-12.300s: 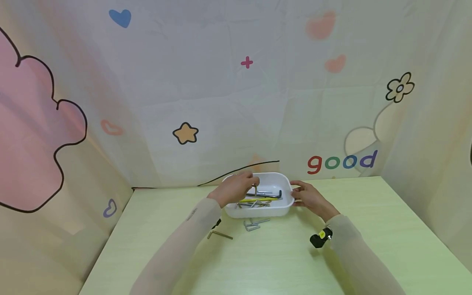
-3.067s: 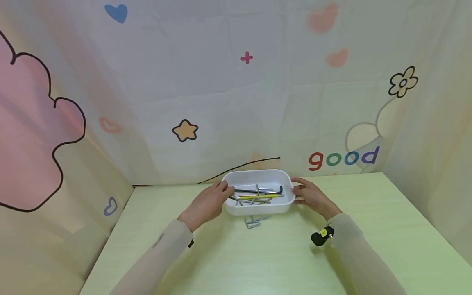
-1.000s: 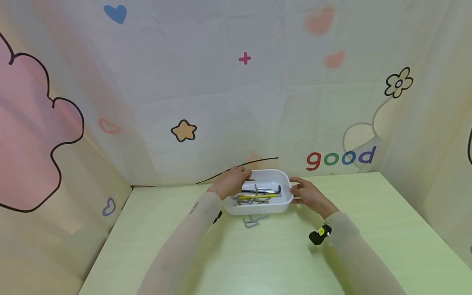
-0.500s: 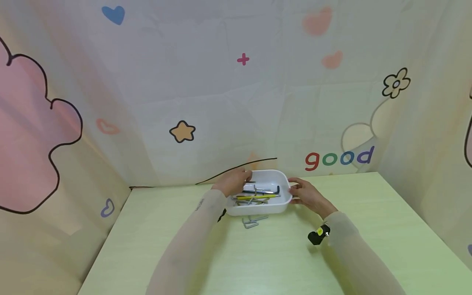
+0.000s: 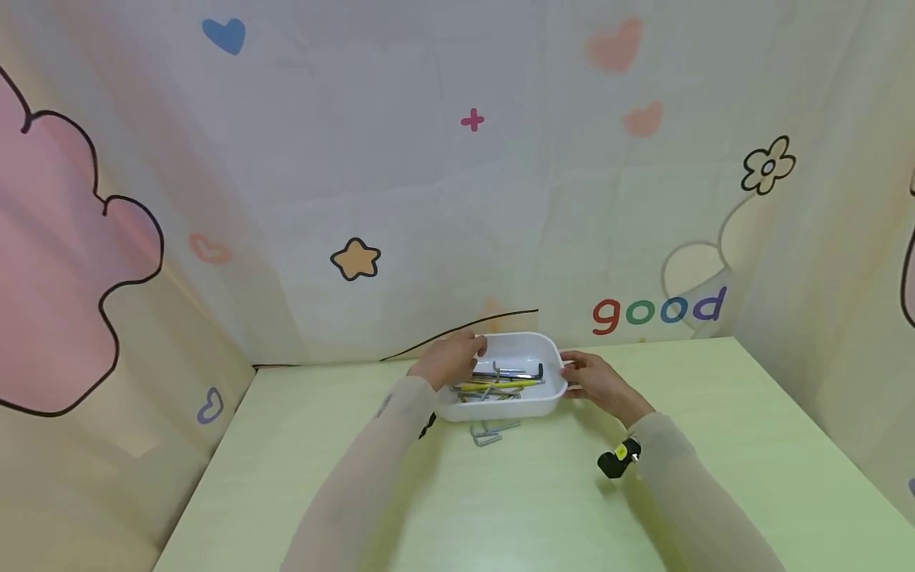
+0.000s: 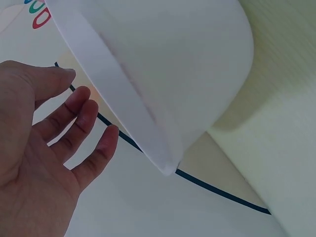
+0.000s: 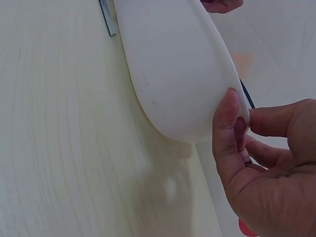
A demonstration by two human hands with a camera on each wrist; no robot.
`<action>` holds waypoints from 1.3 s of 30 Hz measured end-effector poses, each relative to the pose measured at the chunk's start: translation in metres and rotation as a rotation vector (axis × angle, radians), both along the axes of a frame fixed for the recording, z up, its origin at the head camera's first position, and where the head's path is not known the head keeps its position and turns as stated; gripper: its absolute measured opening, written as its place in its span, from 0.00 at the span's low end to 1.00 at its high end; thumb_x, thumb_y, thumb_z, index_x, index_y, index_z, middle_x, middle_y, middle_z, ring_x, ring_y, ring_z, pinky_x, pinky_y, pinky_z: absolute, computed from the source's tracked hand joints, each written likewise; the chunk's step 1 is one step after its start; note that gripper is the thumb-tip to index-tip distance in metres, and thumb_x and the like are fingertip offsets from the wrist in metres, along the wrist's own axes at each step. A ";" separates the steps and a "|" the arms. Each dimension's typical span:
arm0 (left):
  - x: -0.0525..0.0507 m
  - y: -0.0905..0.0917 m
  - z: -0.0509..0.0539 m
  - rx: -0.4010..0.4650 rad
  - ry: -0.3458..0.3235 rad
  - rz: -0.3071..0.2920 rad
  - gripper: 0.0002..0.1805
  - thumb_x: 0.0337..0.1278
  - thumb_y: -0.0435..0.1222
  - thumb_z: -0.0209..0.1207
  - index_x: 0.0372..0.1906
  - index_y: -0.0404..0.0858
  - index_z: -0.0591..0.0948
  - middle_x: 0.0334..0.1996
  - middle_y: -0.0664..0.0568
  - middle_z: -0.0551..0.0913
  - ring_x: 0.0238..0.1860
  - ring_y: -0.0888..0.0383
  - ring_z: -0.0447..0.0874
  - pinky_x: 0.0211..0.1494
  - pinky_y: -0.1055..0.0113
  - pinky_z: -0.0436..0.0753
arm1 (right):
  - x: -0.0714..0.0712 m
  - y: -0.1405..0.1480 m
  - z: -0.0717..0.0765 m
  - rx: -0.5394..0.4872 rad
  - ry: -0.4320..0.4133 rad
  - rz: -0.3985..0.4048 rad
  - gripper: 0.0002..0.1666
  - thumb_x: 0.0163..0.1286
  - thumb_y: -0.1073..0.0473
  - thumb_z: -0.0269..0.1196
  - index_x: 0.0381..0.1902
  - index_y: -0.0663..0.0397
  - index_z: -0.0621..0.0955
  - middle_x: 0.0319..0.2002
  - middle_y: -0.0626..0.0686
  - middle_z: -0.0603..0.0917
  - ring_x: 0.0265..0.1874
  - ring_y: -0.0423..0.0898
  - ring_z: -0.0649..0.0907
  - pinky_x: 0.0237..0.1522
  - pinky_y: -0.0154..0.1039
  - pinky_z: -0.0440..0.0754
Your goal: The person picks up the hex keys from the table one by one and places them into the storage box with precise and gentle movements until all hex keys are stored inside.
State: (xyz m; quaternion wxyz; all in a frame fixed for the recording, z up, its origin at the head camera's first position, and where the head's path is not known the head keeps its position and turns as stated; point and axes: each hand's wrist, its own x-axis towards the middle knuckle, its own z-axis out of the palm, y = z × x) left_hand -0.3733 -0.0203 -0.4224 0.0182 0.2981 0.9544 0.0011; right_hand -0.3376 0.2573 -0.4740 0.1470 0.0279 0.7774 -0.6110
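Observation:
A white plastic tray (image 5: 500, 409) stands near the back of the table, with several hex keys (image 5: 541, 371) and a long yellow rod-like piece (image 5: 525, 384) in it. Above the tray's left end is my left hand (image 5: 446, 364); the left wrist view shows its fingers (image 6: 96, 158) loosely bent, nothing between them, just outside the rim. My right hand (image 5: 600, 385) pinches the tray's right rim, the thumb and fingers on either side of it in the right wrist view. My left hand hides part of the tray's left end.
A small group of silver hex keys (image 5: 489, 437) lies on the pale table (image 5: 515, 508) just in front of the tray. A printed curtain (image 5: 429, 199) hangs right behind the tray and along both sides. A black wrist camera (image 5: 616, 461) sits under the right forearm.
The brass-coloured hex key left of the loose group is gone from the table. My left hand, earlier holding a hex key over the tray, has let go. My right hand stays on the rim.

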 end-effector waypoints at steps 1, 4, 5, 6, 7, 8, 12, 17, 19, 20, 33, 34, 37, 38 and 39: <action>0.001 -0.001 0.000 0.001 0.003 -0.004 0.15 0.68 0.38 0.56 0.57 0.49 0.77 0.47 0.57 0.79 0.43 0.60 0.76 0.54 0.64 0.82 | 0.000 0.000 0.000 -0.002 -0.005 -0.007 0.29 0.76 0.65 0.50 0.73 0.60 0.62 0.58 0.63 0.72 0.49 0.53 0.79 0.48 0.39 0.87; 0.004 -0.003 0.000 0.015 0.018 -0.017 0.15 0.68 0.38 0.56 0.58 0.48 0.77 0.46 0.56 0.79 0.43 0.59 0.76 0.54 0.64 0.82 | 0.001 0.000 -0.001 0.001 -0.012 -0.009 0.28 0.76 0.65 0.49 0.72 0.61 0.62 0.58 0.63 0.72 0.49 0.53 0.79 0.49 0.40 0.87; 0.005 -0.004 0.001 0.015 0.025 -0.022 0.16 0.69 0.38 0.55 0.58 0.48 0.77 0.46 0.56 0.79 0.43 0.59 0.76 0.54 0.64 0.82 | 0.000 0.000 -0.001 0.000 -0.015 -0.013 0.28 0.76 0.65 0.50 0.71 0.62 0.63 0.58 0.63 0.72 0.49 0.53 0.79 0.49 0.40 0.86; 0.007 -0.005 0.001 0.015 0.035 -0.025 0.15 0.69 0.38 0.55 0.58 0.48 0.76 0.46 0.56 0.79 0.44 0.59 0.76 0.54 0.64 0.82 | 0.000 0.000 -0.001 0.001 -0.012 -0.008 0.28 0.76 0.65 0.50 0.71 0.62 0.62 0.58 0.63 0.72 0.49 0.53 0.79 0.49 0.40 0.86; 0.008 -0.006 0.002 0.015 0.045 -0.030 0.15 0.69 0.38 0.54 0.58 0.48 0.76 0.46 0.56 0.78 0.44 0.59 0.76 0.54 0.64 0.82 | 0.000 0.000 -0.001 0.001 -0.013 -0.008 0.28 0.76 0.65 0.50 0.71 0.62 0.62 0.58 0.63 0.72 0.49 0.53 0.79 0.49 0.40 0.86; 0.010 -0.007 0.003 0.017 0.055 -0.035 0.16 0.70 0.38 0.53 0.59 0.48 0.76 0.46 0.56 0.78 0.45 0.58 0.76 0.54 0.63 0.82 | -0.001 0.000 -0.001 0.003 -0.013 -0.008 0.28 0.76 0.65 0.50 0.71 0.62 0.62 0.58 0.62 0.72 0.49 0.52 0.79 0.49 0.39 0.86; 0.017 -0.013 0.009 0.047 0.101 -0.055 0.16 0.70 0.37 0.52 0.59 0.48 0.76 0.48 0.55 0.79 0.46 0.58 0.78 0.54 0.64 0.82 | -0.003 0.000 0.001 0.009 -0.011 -0.011 0.28 0.76 0.64 0.50 0.72 0.61 0.62 0.57 0.62 0.72 0.50 0.53 0.79 0.50 0.40 0.86; 0.028 -0.021 0.013 0.074 0.153 -0.070 0.16 0.69 0.37 0.53 0.59 0.48 0.77 0.49 0.55 0.80 0.47 0.58 0.79 0.54 0.65 0.83 | -0.002 -0.001 0.004 0.002 -0.008 -0.005 0.29 0.76 0.64 0.50 0.72 0.61 0.61 0.57 0.62 0.71 0.50 0.53 0.78 0.50 0.41 0.86; 0.033 -0.023 0.013 0.071 0.172 -0.079 0.15 0.69 0.37 0.54 0.58 0.48 0.77 0.48 0.55 0.80 0.46 0.58 0.79 0.54 0.65 0.83 | -0.001 -0.002 0.003 -0.002 -0.011 -0.002 0.29 0.76 0.65 0.50 0.72 0.62 0.61 0.56 0.62 0.71 0.49 0.53 0.78 0.50 0.40 0.86; 0.035 -0.024 0.012 0.073 0.179 -0.087 0.15 0.68 0.37 0.54 0.58 0.48 0.77 0.48 0.55 0.80 0.47 0.58 0.79 0.54 0.65 0.83 | -0.001 -0.002 0.003 -0.003 -0.013 0.001 0.29 0.76 0.65 0.50 0.72 0.63 0.61 0.56 0.62 0.71 0.48 0.52 0.78 0.49 0.40 0.86; 0.065 -0.027 0.002 0.102 0.264 -0.162 0.16 0.67 0.37 0.56 0.58 0.47 0.78 0.49 0.56 0.80 0.50 0.58 0.77 0.51 0.67 0.83 | 0.002 0.000 0.005 0.008 -0.001 0.012 0.29 0.76 0.65 0.49 0.72 0.62 0.60 0.56 0.62 0.71 0.50 0.55 0.78 0.49 0.39 0.86; 0.069 -0.028 0.000 0.101 0.278 -0.170 0.16 0.66 0.37 0.57 0.58 0.46 0.78 0.49 0.56 0.80 0.50 0.58 0.77 0.50 0.67 0.83 | 0.003 0.000 0.005 0.007 -0.002 0.011 0.29 0.76 0.65 0.50 0.72 0.62 0.60 0.55 0.62 0.71 0.50 0.54 0.78 0.49 0.39 0.86; 0.078 -0.028 -0.004 0.100 0.302 -0.188 0.17 0.66 0.38 0.57 0.58 0.46 0.77 0.50 0.55 0.80 0.50 0.57 0.78 0.50 0.66 0.83 | 0.005 0.001 0.004 0.006 0.001 0.017 0.30 0.76 0.65 0.50 0.73 0.63 0.60 0.55 0.62 0.71 0.50 0.55 0.78 0.50 0.40 0.86; 0.080 -0.028 -0.005 0.100 0.311 -0.195 0.17 0.66 0.38 0.58 0.58 0.46 0.77 0.50 0.55 0.81 0.50 0.57 0.78 0.50 0.66 0.84 | 0.005 0.001 0.004 0.004 0.001 0.018 0.30 0.76 0.65 0.50 0.73 0.63 0.60 0.56 0.63 0.71 0.51 0.55 0.78 0.50 0.40 0.86; 0.083 -0.028 -0.006 0.100 0.327 -0.203 0.17 0.65 0.39 0.58 0.58 0.46 0.77 0.49 0.55 0.81 0.50 0.57 0.79 0.50 0.66 0.84 | 0.005 0.001 0.003 0.002 0.001 0.018 0.30 0.76 0.65 0.50 0.73 0.62 0.60 0.57 0.63 0.70 0.51 0.56 0.77 0.50 0.40 0.86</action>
